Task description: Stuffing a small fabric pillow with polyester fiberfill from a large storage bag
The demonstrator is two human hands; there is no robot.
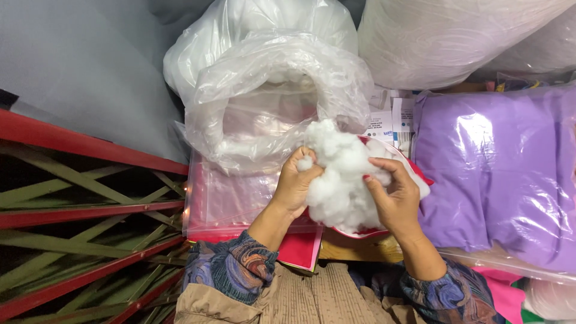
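Observation:
A fluffy clump of white fibre stuffing [342,174] sits between both my hands. My left hand [295,183] grips its left side, fingers curled into the fluff. My right hand [393,201] pinches the right side with thumb and fingers. Behind the stuffing a red fabric piece [420,175] shows at its edges, partly hidden by the fluff. Just above, a large clear plastic bag [264,102] stands open with more white stuffing inside.
A red and green metal frame [84,210] fills the left. Purple fabric in clear plastic [498,174] lies at the right. Big white wrapped bundles [444,36] stand behind. A clear zip bag with a pink edge [228,204] lies under my left wrist.

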